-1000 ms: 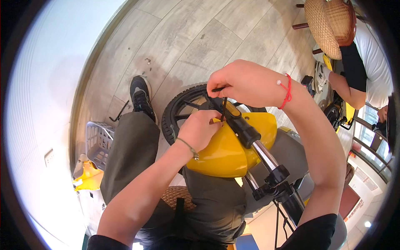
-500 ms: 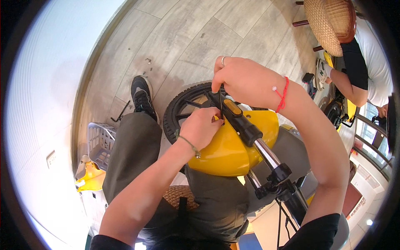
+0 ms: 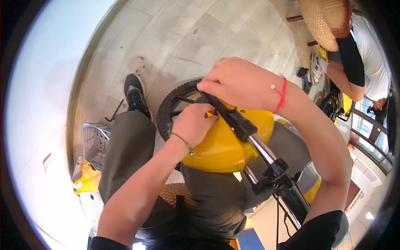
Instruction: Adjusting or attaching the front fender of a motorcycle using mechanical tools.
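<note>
A yellow front fender (image 3: pixel 221 152) sits over the black spoked wheel (image 3: pixel 166 100) of a small bike, resting against my legs. Beside it runs the front fork (image 3: pixel 260 148), with a black lower leg and a shiny tube. My left hand (image 3: pixel 192 125) is closed in a pinch at the fender's edge, close to the fork; what its fingertips hold is too small to make out. My right hand (image 3: pixel 241 83) reaches over the fork from the right, fingers curled down at its lower black end. Whatever those fingers grip is hidden beneath them.
A grey plastic basket (image 3: pixel 95 143) stands left of my leg, with yellow parts (image 3: pixel 86 179) below it. A bent black rod (image 3: pixel 115 111) and small loose hardware (image 3: pixel 140 61) lie on the floor. Another person (image 3: pixel 366 62) sits at the right by a wicker stool (image 3: pixel 321 21).
My right hand's fingers have shifted slightly left and lower over the fork end. The thin dark rod between my hands no longer shows. My left fingers have curled in more. The whole view has shifted slightly.
</note>
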`<state>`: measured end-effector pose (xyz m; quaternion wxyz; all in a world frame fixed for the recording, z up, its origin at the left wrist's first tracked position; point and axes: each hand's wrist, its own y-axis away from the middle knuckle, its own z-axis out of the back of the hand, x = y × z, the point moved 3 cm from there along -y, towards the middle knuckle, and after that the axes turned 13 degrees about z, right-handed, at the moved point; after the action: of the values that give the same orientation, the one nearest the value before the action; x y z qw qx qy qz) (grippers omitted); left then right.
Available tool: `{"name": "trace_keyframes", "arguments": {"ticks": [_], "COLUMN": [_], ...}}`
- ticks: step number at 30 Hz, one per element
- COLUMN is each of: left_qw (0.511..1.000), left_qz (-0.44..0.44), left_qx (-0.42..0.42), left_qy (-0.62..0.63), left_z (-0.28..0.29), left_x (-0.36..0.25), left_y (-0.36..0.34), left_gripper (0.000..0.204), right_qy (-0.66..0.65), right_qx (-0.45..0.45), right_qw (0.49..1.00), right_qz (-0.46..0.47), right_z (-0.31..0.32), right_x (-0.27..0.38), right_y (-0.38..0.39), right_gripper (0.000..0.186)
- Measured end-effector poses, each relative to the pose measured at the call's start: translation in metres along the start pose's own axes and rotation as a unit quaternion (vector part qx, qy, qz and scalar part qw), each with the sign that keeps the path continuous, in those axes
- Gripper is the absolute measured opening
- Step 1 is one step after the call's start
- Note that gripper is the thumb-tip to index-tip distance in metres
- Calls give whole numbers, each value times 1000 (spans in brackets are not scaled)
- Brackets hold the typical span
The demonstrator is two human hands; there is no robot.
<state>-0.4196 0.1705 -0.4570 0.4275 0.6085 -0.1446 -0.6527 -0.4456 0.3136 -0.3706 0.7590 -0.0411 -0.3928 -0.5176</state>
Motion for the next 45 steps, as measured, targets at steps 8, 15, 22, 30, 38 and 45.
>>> {"name": "trace_keyframes", "arguments": {"ticks": [8,15,22,30,38,45], "left_qw": [999,994,996,1000,998,998], "left_qz": [-9,-22,-23,8,-46,-44], "left_qx": [-21,16,-1,-22,-45,-10], "left_qy": [-32,110,88,7,24,40], "left_z": [9,7,8,8,6,10], "left_x": [0,-5,-3,-12,-10,-11], "left_y": [1,-4,-5,-2,2,3], "left_gripper": [22,21,22,21,20,19], "right_qy": [-113,-137,170,182,106,-17], "right_qx": [-52,-35,-61,39,9,-10], "right_qw": [992,990,982,980,994,999], "right_qz": [0,-3,55,-63,-5,38], "right_z": [-2,-2,4,1,-6,-7], "right_x": [-16,-25,-18,-2,-11,-17], "right_y": [-6,2,7,4,3,2], "right_gripper": [22,25,19,11,14,11]}}
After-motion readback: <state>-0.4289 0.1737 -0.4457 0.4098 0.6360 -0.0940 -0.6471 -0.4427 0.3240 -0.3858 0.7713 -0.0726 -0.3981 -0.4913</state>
